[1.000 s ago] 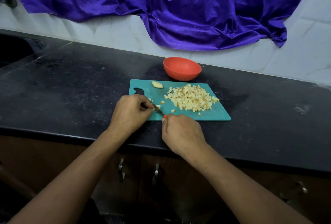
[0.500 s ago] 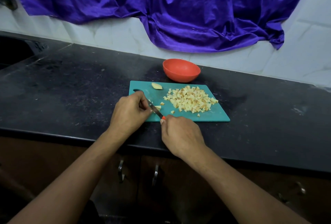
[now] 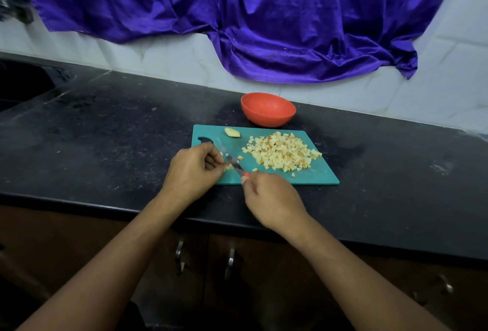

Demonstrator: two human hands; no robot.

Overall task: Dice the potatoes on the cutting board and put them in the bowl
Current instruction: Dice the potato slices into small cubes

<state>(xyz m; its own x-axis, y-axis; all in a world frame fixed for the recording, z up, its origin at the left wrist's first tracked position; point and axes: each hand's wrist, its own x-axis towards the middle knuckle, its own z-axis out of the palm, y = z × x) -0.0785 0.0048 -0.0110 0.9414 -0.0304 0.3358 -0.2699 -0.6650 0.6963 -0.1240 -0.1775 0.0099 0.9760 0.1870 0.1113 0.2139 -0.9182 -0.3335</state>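
A teal cutting board (image 3: 317,176) lies on the black counter. A heap of diced potato (image 3: 282,155) covers its right half, and one uncut potato piece (image 3: 232,132) sits near its far left edge. My left hand (image 3: 194,169) pinches a small potato piece (image 3: 228,167) at the board's near left corner. My right hand (image 3: 269,197) grips a knife (image 3: 233,162) with an orange handle, its blade angled over that piece. An orange bowl (image 3: 268,110) stands just behind the board; its inside is not visible.
Purple cloth (image 3: 237,18) hangs over the white tiled wall behind the counter. A dark sink recess (image 3: 18,84) is at the far left. Cabinet doors with metal handles (image 3: 204,258) run below the counter's front edge.
The knife blade has shifted a little against the small piece under my left fingers. Both hands stay at the board's near left corner. The view has moved slightly.
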